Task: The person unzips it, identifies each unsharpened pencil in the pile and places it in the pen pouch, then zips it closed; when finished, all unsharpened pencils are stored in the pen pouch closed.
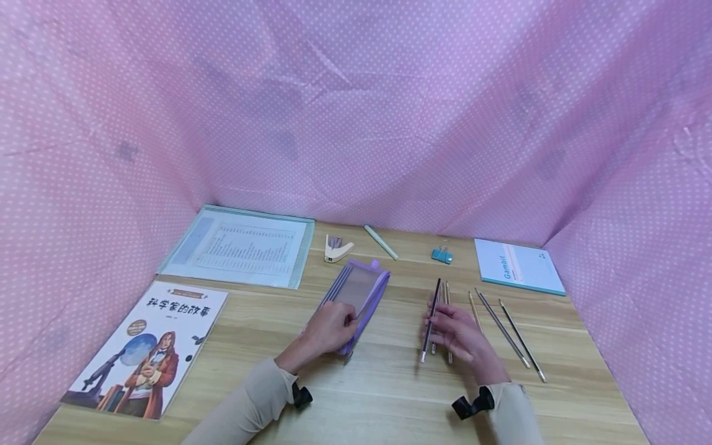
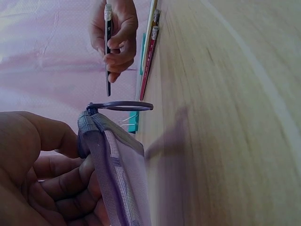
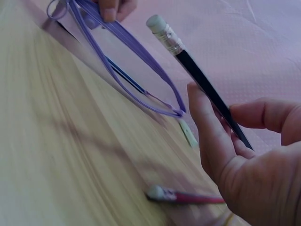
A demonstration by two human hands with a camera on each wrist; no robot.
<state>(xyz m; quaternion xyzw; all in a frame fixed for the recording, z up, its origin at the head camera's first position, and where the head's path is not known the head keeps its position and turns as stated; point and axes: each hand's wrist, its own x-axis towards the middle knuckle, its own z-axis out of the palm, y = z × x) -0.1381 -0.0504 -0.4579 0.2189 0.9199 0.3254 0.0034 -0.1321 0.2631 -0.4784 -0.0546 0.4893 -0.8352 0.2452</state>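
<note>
The left hand (image 1: pixel 329 327) pinches a purple-edged mesh pouch (image 1: pixel 364 287), seemingly steadying its gaping mouth; the right hand (image 1: pixel 457 332) holds a slender black eraser-tipped pencil (image 3: pixel 205 84) aloft.

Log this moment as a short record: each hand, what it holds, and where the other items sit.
Left hand: grips the purple pencil case
Case mouth: open, as the right wrist view shows
Right hand: holds a dark pencil, eraser end toward the person
Loose pencils: on the table, right of the right hand
Far side: cream stapler-like tool, pale green stick, teal binder clip
Left side: document folder, illustrated book
Right side: Gambit notebook
</note>
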